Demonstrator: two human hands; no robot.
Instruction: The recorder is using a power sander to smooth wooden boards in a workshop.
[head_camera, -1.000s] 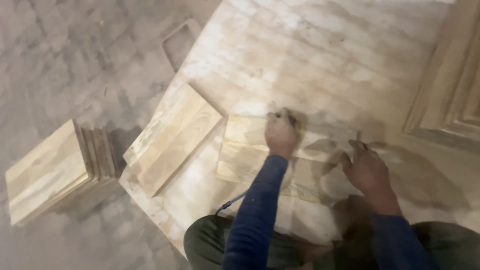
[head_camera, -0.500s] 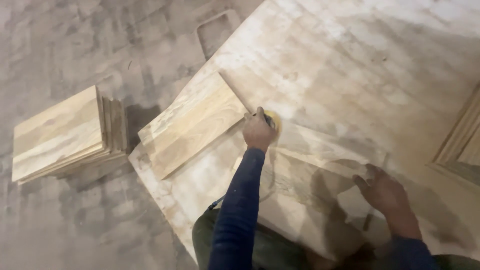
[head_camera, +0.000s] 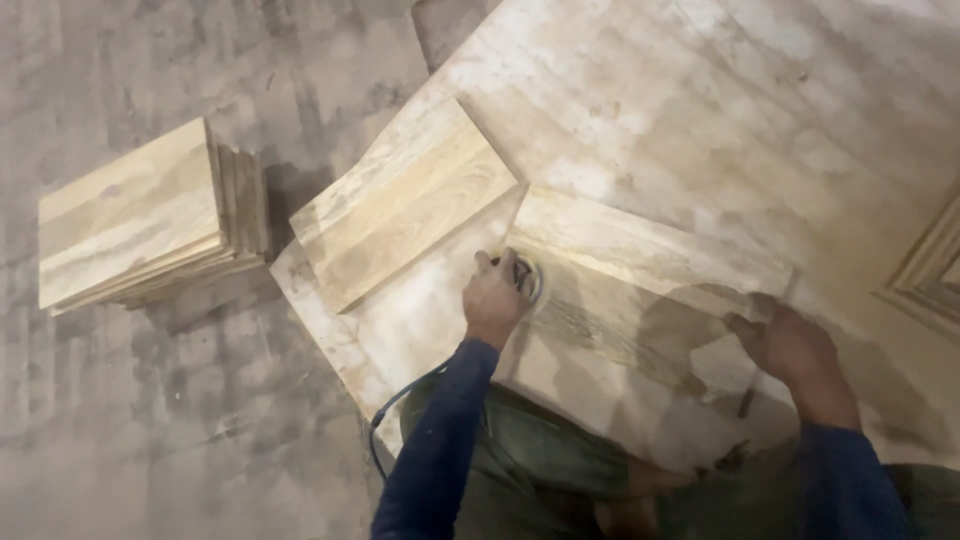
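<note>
the left hand (head_camera: 495, 300) is closed around a small round sanding tool (head_camera: 528, 280), pressed at the near left edge of a pale rectangular wooden panel (head_camera: 640, 270) that lies on a large dusty plywood sheet (head_camera: 700, 110) on the floor. the right hand (head_camera: 785, 340) lies flat, fingers spread, on the panel's right end, gripping nothing. a thin blue cord (head_camera: 395, 410) runs from the tool back past the person's knee. a second light wooden panel (head_camera: 405, 215) rests just beside the first, touching or nearly touching its corner. a stack of similar wooden boards (head_camera: 140, 225) stands well apart on the grey concrete floor (head_camera: 150, 430). risk: the tool sits at the panel's edge, so tilting probably rounds that edge or lets the pad drop off. risk: the panel is only hand-held, so weak pressure may let it slide. risk: the cord may snag under the knee.
</note>
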